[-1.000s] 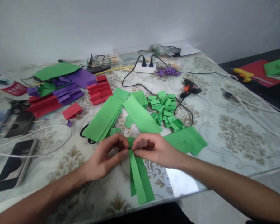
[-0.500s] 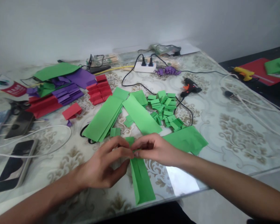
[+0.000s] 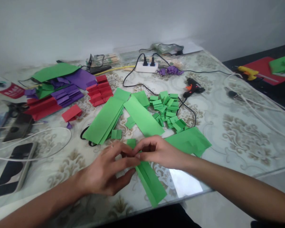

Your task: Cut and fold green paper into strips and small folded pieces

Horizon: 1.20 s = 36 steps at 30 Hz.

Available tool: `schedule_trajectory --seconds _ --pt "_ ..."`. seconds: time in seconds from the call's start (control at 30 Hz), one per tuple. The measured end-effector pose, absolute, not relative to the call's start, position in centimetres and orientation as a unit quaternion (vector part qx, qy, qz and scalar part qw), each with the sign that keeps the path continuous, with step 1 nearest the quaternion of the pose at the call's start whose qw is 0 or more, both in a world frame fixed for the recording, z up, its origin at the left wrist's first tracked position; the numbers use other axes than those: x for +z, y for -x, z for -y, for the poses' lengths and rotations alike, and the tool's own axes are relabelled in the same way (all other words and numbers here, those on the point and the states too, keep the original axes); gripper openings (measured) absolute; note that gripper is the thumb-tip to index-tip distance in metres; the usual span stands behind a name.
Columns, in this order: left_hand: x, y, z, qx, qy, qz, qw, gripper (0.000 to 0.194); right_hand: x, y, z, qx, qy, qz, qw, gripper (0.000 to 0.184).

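Observation:
A folded green paper strip slants from between my fingers toward the table's front edge. My right hand pinches its upper end between thumb and fingers. My left hand is closed at the same end, its fingertips meeting those of the right and partly hiding the paper. Just beyond my fingertips lies a small green paper piece; whether it joins the strip is hidden. Farther out are a stack of long green strips, a single green strip and a pile of small folded green pieces.
A black glue gun lies at right, its cord running behind the green pile. A white power strip stands at the back. Red folded papers, purple paper and a phone lie to the left. A white cable crosses the right side.
The strip's loose flaps have come together into one narrower band, and its lower end has swung right. My left fingers have shifted across its upper end; my right hand stays nearly still.

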<state>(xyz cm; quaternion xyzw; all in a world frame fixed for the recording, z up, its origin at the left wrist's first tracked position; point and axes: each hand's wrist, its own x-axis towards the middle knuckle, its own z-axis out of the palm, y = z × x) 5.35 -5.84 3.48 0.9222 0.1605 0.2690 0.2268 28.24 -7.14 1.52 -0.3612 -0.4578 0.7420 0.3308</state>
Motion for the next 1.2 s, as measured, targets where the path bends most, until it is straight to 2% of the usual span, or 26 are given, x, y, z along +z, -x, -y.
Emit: schedule_trajectory --seconds 0.23,0.57,1.2 --pt "3.45 -5.24 5.72 0.280 -0.928 -0.168 0.178 0.017 1.55 -28.21 7.19 0.755 0.353 0.442 0.332 0.015" --pt "3.08 -5.32 6.06 0.316 -0.921 -0.191 0.124 0.016 1.72 -28.22 7.19 0.767 0.374 0.394 0.342 0.016" --pt "3.85 -5.97 6.15 0.371 -0.901 -0.181 0.135 0.009 2.24 -28.06 7.33 0.777 0.367 0.354 0.369 0.027"
